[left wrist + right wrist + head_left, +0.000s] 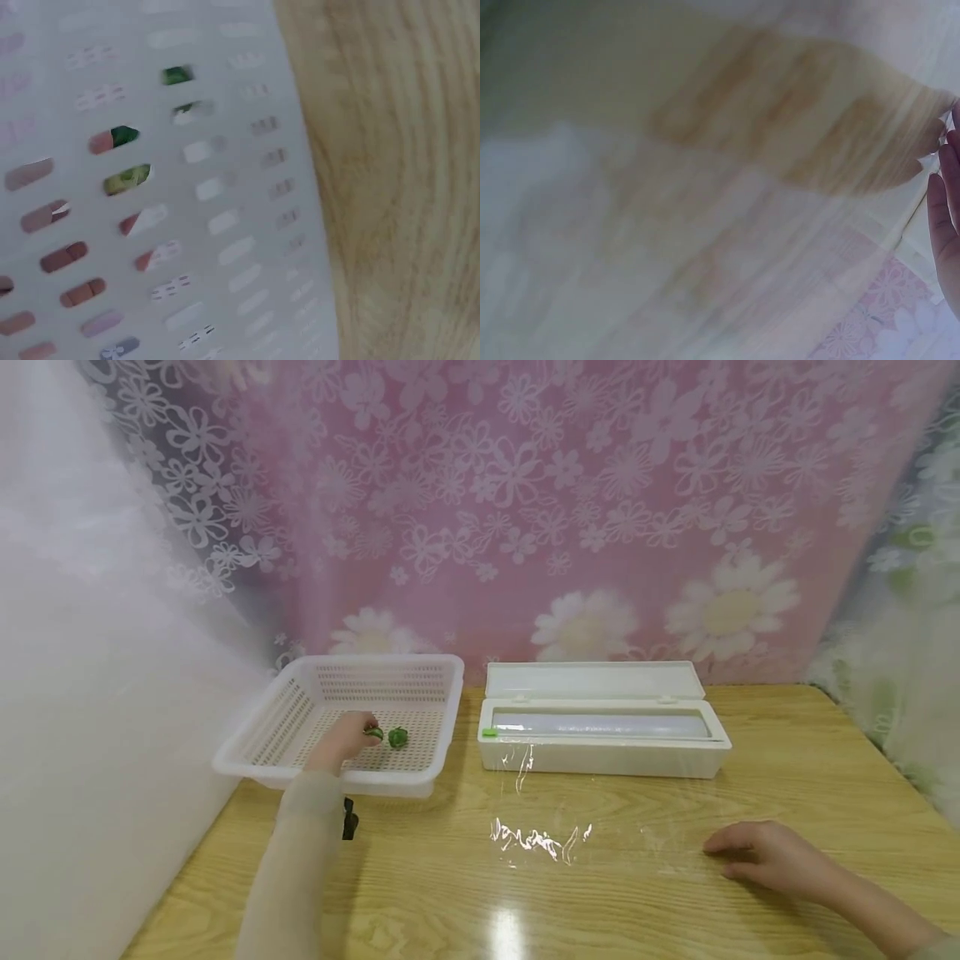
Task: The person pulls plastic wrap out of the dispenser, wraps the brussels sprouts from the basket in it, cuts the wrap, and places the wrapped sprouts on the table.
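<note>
My left hand [348, 737] reaches into a white slotted plastic basket [442, 752] and pinches a small glossy green vegetable [377, 733] that looks like a green pepper. Beside it on the basket floor lies a second green pepper [397, 737]. Through the slots in the left wrist view, bits of the fingers [64, 256] and of green skin [127, 180] show. A sheet of clear cling film [536, 839] stretches from a white dispenser box [600, 760] over the table. Near the film's right side is my right hand [776, 860], fingers loosely bent, holding nothing visible.
The dispenser's lid [592, 681] stands raised at the back, with the film roll [600, 725] inside and a green slider [489, 732] at its left end. A floral curtain [517, 527] hangs behind the wooden table [420, 877]. White sheeting [112, 693] borders the left.
</note>
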{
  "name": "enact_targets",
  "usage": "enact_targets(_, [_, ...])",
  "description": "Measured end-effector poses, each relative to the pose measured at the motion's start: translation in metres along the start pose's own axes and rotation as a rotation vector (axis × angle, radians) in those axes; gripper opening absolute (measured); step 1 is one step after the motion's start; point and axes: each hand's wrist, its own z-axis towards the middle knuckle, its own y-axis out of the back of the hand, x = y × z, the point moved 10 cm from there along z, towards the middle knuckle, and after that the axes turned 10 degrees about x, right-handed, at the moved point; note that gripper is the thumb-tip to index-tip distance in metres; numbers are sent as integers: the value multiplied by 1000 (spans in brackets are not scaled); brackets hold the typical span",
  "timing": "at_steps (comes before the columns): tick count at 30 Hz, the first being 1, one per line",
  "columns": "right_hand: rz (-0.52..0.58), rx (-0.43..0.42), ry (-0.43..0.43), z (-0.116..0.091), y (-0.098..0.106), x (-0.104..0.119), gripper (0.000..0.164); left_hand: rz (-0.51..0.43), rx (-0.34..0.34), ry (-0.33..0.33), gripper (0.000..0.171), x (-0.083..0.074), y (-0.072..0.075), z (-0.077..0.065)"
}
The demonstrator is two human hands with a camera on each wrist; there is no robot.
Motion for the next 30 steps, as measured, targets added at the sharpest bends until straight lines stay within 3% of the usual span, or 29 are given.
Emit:
enact_targets(5, [10, 16, -16, 2, -2, 0, 24, -137, -136, -56, 31, -2, 19, -6])
enact_targets(15, [-12, 25, -25, 3, -3, -2, 23, -253, -405, -163, 34, -31, 44, -25])
enact_targets(23, [-9, 30, -25, 3, -4, -2, 24, -356, -464, -241, 35, -67, 46, -32])
enact_targets(30, [-10, 23, -12, 2, -3, -1, 24, -335, -500, -371, 33, -119, 43, -37])
